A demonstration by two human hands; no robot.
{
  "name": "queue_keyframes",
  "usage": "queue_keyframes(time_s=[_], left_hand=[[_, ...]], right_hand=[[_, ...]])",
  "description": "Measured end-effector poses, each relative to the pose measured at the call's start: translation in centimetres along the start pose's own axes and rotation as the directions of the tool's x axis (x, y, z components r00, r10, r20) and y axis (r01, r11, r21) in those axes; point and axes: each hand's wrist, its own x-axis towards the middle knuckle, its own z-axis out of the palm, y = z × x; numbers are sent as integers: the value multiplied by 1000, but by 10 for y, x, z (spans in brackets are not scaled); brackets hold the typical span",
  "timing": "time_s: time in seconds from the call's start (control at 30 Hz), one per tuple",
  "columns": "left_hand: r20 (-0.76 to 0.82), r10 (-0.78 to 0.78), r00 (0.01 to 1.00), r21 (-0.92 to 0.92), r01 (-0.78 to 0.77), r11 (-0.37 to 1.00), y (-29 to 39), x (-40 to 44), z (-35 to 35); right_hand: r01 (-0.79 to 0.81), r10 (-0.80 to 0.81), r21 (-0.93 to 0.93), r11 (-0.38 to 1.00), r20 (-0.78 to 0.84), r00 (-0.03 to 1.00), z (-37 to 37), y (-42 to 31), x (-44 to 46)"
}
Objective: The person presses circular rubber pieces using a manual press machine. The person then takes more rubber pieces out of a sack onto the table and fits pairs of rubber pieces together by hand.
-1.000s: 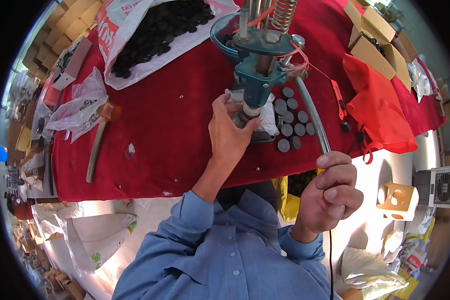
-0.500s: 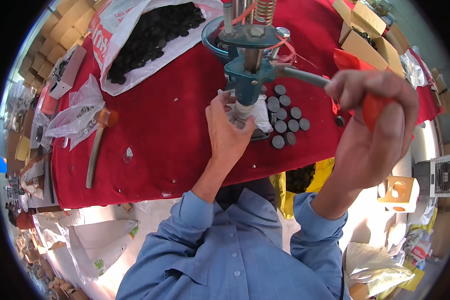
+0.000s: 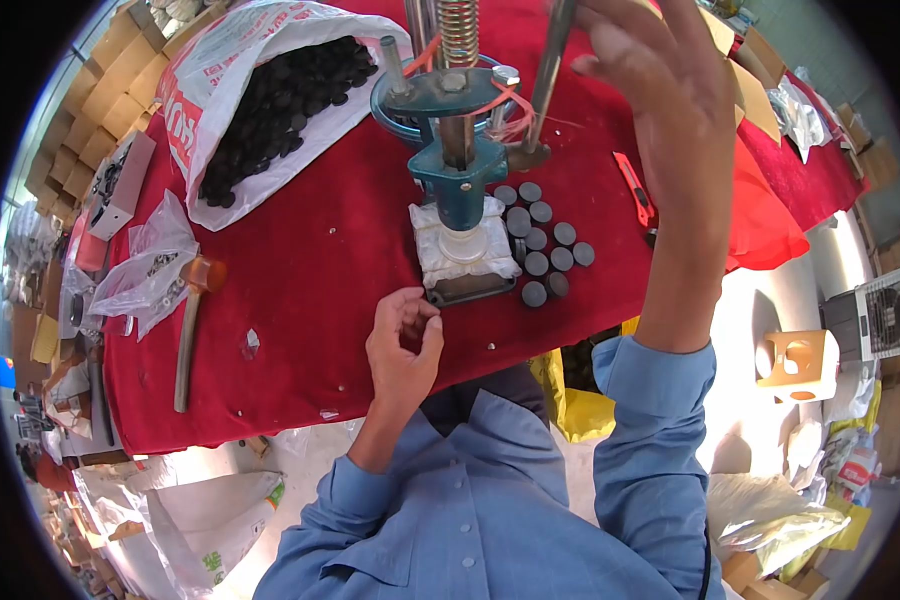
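A dark green hand press stands on the red-covered table, its spring and post rising above. Under its ram a pale round piece sits on a white wrapped pad over the dark base. My left hand is in front of the base, apart from it, with curled fingers; whatever they may hold is hidden. My right hand, blurred, is raised right of the upright steel lever, fingers spread and apart from it. Several dark grey discs lie right of the base.
A white sack spills black discs at the back left. An orange-headed mallet and a plastic bag of small parts lie left. A red utility knife and a red bag are on the right.
My left hand has left the pad under the ram and come toward the table's front edge. My right hand has risen and opened; the lever has swung from sloping sideways to nearly upright.
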Motion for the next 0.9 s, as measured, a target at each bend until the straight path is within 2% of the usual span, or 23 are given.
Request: queue_keyframes(time_s=[0.1,0.17,0.23,0.3,0.4,0.5,0.7,0.8,0.9], left_hand=[[-1,-69,998,-35,69,997,-5,-6,-9],[-1,-87,996,-48,87,995,-8,-8,-11],[11,-96,995,-41,97,994,-10,-9,-12],[29,-90,996,-19,91,996,-9,-9,-11],[33,-60,998,27,59,998,-12,-9,-11],[34,-50,998,37,49,998,-12,-9,-11],[39,-39,998,41,38,998,-8,-9,-10],[47,-37,998,58,34,998,-10,-10,-11],[38,-47,998,25,46,999,-11,-10,-12]], right_hand=[[-136,96,-243,960,-168,981,-33,50,-29],[-231,234,-429,873,-46,971,-52,93,-61],[-376,464,-509,774,52,884,-52,129,-92],[-290,546,-736,611,128,828,-39,141,-107],[61,397,-816,576,344,851,-25,161,-119],[35,550,-849,528,372,747,-19,169,-108],[156,586,-882,446,419,694,-15,159,-97],[137,636,-903,408,388,667,-11,166,-97],[40,561,-897,440,309,768,-15,158,-103]])
